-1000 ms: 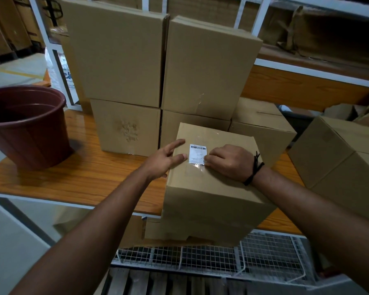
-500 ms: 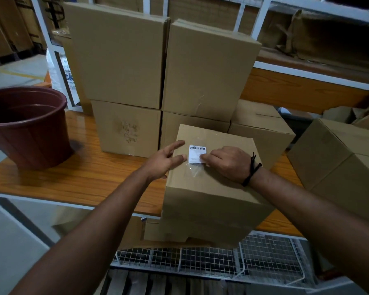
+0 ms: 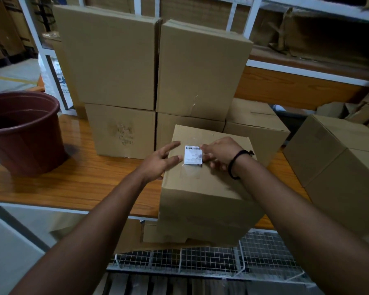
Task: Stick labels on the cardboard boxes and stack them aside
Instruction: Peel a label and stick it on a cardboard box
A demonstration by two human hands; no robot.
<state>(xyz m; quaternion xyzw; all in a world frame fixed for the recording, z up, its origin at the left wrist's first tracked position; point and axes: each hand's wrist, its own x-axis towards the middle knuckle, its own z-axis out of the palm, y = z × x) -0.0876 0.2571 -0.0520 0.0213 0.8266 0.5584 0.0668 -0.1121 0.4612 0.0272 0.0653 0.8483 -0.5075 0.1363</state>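
A brown cardboard box [image 3: 202, 192] stands at the front edge of the wooden table [image 3: 73, 184]. A small white barcode label [image 3: 192, 155] lies on its top face near the left edge. My left hand [image 3: 160, 161] rests flat on the box's top left edge with fingers spread, the thumb just left of the label. My right hand [image 3: 218, 153], with a black band on the wrist, presses its fingertips on the label's right edge.
Stacked cardboard boxes [image 3: 153, 67] rise two high right behind the box. More boxes [image 3: 337, 167] stand at the right. A dark red bucket [image 3: 19, 133] sits on the table's left end. A wire rack [image 3: 211, 260] lies below the table edge.
My right hand has shifted a little to the right along the label, so more of the label shows. The left hand and the box stay where they were.
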